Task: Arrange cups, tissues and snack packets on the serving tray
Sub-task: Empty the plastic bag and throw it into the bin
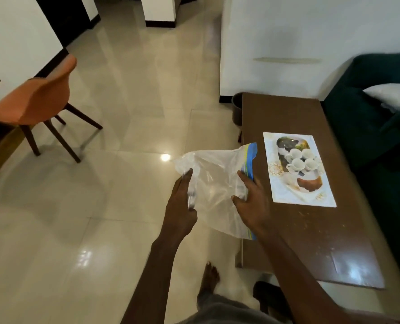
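A clear plastic zip bag [214,174] with a blue seal strip hangs in the air just left of the brown coffee table [311,230]. My left hand [182,202] grips its left side. My right hand [252,204] holds its right side near the blue strip, over the table's left edge. The bag looks empty. A flat rectangular serving tray [298,169], white with a printed picture of cups, lies on the table to the right of the bag. No real cups, tissues or snack packets are in view.
A dark green sofa [369,127] with a white cushion [392,95] stands right of the table. A dark bin [236,108] sits at the table's far left corner. An orange chair [37,101] stands at the left on the glossy tiled floor. My bare foot [209,279] is below.
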